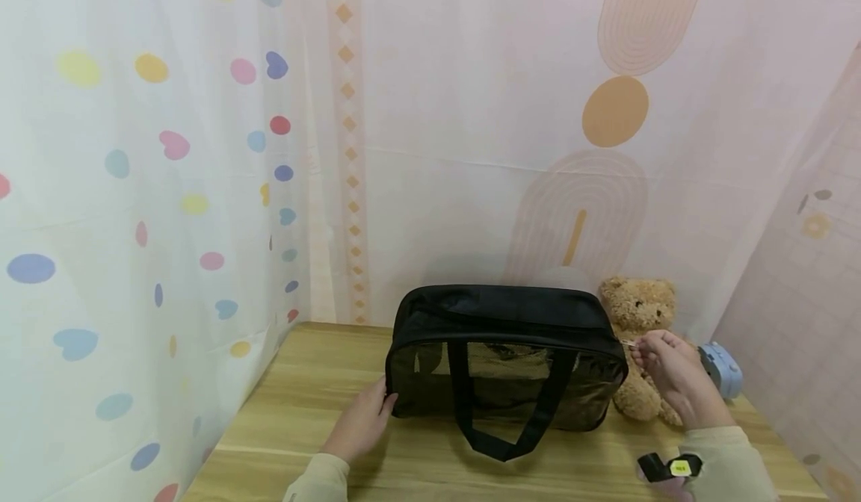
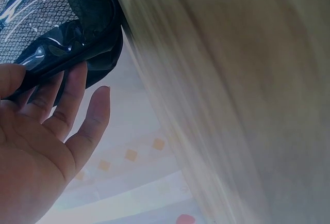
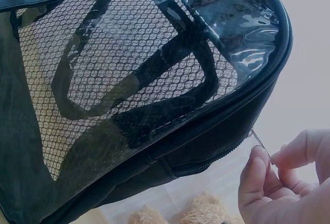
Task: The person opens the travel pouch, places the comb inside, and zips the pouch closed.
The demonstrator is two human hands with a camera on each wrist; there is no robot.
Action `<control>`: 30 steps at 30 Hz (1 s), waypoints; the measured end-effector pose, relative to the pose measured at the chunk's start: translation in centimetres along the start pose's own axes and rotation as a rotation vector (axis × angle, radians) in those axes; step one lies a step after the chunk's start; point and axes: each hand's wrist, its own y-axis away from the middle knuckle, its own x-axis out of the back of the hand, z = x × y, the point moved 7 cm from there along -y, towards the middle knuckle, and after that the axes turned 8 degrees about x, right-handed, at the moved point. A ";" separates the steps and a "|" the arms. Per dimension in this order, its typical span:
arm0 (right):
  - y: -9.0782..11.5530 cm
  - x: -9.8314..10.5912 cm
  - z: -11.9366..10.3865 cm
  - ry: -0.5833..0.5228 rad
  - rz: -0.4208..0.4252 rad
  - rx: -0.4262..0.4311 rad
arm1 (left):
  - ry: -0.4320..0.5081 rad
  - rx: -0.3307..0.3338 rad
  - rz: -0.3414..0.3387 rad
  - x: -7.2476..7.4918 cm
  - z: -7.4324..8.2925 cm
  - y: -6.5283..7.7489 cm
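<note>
A black bag [image 1: 430, 382] with a see-through front stands upright on the wooden table, its strap handle [image 1: 506, 446] hanging down in front. My left hand [image 1: 359, 421] grips the bag's lower left edge, thumb in front and fingers behind; the left wrist view shows this hand [image 2: 46, 131] at the dark piping. At the upper right end, my right hand [image 1: 676, 371] pinches a small metal zipper pull [image 3: 264, 146] between thumb and forefinger. Zipper teeth [image 3: 227, 154] run along the bag's side near that pull. Through the clear panel, mesh [image 3: 113, 33] is visible.
Behind the bag's right end sits a brown teddy bear [image 1: 642, 304], partly covered by my right hand. A light blue object [image 1: 723, 371] lies beyond that hand. Patterned curtains [image 1: 437, 151] hang at the back and both sides of the wooden table [image 1: 296, 405].
</note>
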 end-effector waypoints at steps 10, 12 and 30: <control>0.1 -0.5 -0.8 0.013 -0.023 0.011 | 0.009 0.006 -0.007 -0.2 -0.1 -0.1; 0.1 -0.6 -0.9 0.015 -0.022 0.012 | 0.006 0.005 -0.004 -0.2 -0.1 -0.1; 0.2 -1.6 -2.1 0.018 -0.006 0.008 | 0.014 0.013 -0.012 -0.2 0.0 -0.1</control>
